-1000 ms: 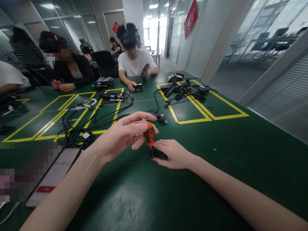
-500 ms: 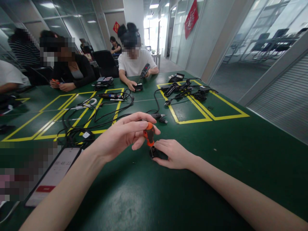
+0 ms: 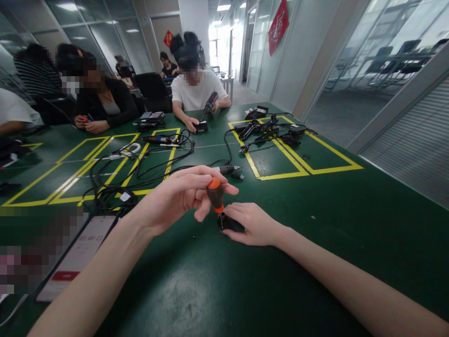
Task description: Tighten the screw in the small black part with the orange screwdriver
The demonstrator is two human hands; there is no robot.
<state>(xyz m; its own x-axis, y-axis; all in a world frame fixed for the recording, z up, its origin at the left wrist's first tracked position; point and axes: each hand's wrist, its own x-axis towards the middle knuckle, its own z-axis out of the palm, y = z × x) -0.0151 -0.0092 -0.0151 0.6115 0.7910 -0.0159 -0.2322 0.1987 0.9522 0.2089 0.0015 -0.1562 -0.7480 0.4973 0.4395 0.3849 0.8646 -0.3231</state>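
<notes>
In the middle of the head view, my left hand point(image 3: 185, 194) has its thumb and fingers around the handle of a short orange and dark grey screwdriver point(image 3: 215, 194). The screwdriver stands nearly upright, leaning a little to the left. Its shaft points down at the left end of a small black part point(image 3: 233, 226) lying on the green table point(image 3: 280, 290). My right hand point(image 3: 250, 224) is closed on this part from the right and holds it against the tabletop. The palm hides much of the part, so its kind does not show. Close by on the table lies a tiny dark piece, perhaps a screw point(image 3: 195, 237).
Beyond my hands are a cable with a metal-tipped plug point(image 3: 228, 169) and tangled black cables point(image 3: 140, 164). Black devices with cords point(image 3: 270, 131) lie within yellow tape at right. A phone point(image 3: 79, 257) is at left. Across the table a person point(image 3: 198, 91) holds a power drill point(image 3: 211, 102).
The screwdriver's handle has turned and tips slightly more to the left. Some fingers of my left hand have shifted on it. My right hand and the black part stay in place.
</notes>
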